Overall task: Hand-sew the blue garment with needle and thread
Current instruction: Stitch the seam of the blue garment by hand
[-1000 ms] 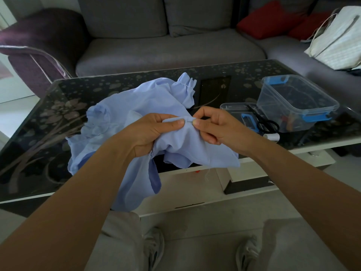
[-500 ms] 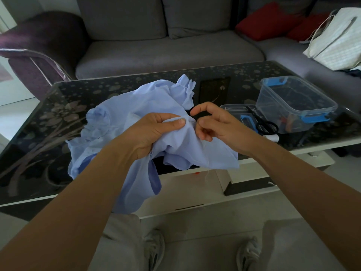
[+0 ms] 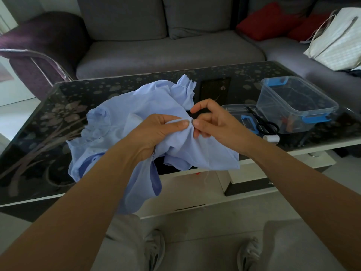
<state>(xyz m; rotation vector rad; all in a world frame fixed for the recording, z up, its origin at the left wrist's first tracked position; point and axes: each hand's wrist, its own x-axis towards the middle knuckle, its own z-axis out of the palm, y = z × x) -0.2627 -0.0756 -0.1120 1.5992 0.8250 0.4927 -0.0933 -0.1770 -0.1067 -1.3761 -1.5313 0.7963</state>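
- Location: the blue garment [image 3: 125, 114] lies bunched on the glass table [image 3: 39, 106], its near edge hanging off the front. One fold is raised between both hands.
- Left hand [image 3: 156, 130]: thumb and curled fingers pinch that fold firmly.
- Right hand [image 3: 218, 124]: fingers curled, with the thumb tip at the fold just beside the left thumb and the index finger arched clear above. Whether it holds the needle cannot be told, as the needle is too small to make out.
- Thread [image 3: 207, 165]: a faint pale strand hangs slack below the cloth.
- Risk: the slack strand may loop or knot as the next stitch is drawn, because nothing tensions it.
- Risk: the left thumb sits right at the stitch point, so a needle pushed through blind could prick it.
- Risk: a loosened pinch would let the fold slip and the stitch line wander.
- Change: a second ago the right thumb and index finger were closed together on the fold, and the index finger has since lifted away. The left hand's hold and the garment's position match.
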